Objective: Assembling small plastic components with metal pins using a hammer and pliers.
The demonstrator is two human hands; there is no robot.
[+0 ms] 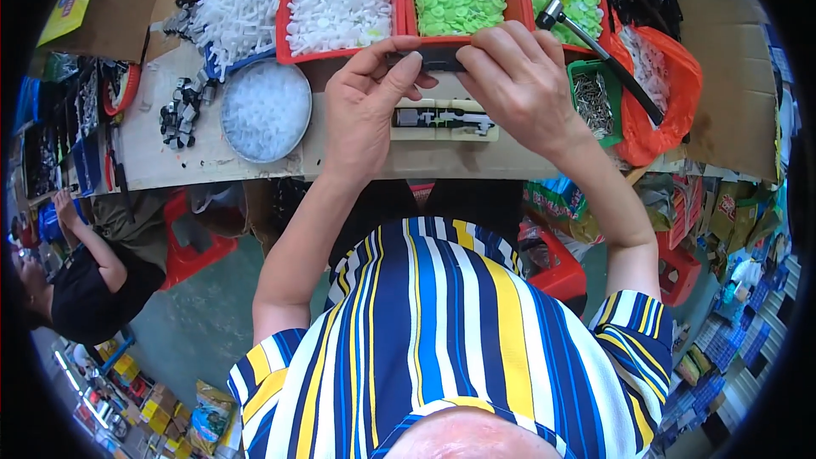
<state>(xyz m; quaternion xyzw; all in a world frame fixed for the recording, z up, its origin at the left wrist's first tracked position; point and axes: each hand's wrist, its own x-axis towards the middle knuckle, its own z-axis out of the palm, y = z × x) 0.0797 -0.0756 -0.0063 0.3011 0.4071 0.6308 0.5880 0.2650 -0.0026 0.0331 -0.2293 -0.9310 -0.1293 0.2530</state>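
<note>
Between the left hand [361,106] and the right hand [527,89], a slim black piece [440,58] is held at both ends, its long axis running left to right. The left grip is closed in a pinch, thumb on the near side of the left end, with fingers behind and below. The right grip is nearly closed too, its fingers curled down onto the right end; its thumb is hidden, so how firmly it presses I cannot tell.

Just nearer than the piece, and between the two forearms, a pale block [438,137] lies on the table [191,167]. The black-and-silver assembly [433,118] in it also runs left to right, so the two long axes are roughly parallel, with the held piece on the far side. Both hands are about equally near the block; the right wrist stands just beyond its right end. How high the piece is above the table does not show.

Farther out, red trays [338,57] of white and green parts stand just beyond the grip. To the left is a round dish [309,119] of translucent bits; to the right, a green tray [612,141] of metal pieces and a hammer [627,78].
</note>
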